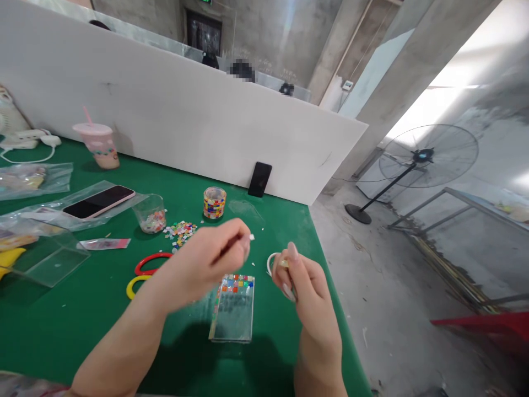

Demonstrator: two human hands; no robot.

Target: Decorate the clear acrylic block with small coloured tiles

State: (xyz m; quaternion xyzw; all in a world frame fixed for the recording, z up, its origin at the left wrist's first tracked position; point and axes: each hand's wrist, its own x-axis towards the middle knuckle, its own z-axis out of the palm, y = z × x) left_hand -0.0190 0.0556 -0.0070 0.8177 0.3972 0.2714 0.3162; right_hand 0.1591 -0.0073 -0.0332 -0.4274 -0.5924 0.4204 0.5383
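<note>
Green cloth covers the table [103, 331] where this person works, both forearms coming in from the near edge. Between them lies the clear box [235, 322], flat on the cloth, coloured tiles along its far end and left edge. I'd judge it light, stiff and slick, easily scratched or cracked; best taken by its bare long sides, away from the tiles. The left hand [215, 251] hangs above its far left corner, forearm slanting in, fingers curled, a white chip [252, 237] pinched at the tips: tiny, surely, and easily dropped. Off to the right, the right hand [303, 281] stands thumb-up on a steep forearm, closed around a small yellowish thing [284, 263] I can't make out. Beyond sit the loose tiles [181, 234], a tile-covered jar [214, 205], then the white partition [185, 116].
</note>
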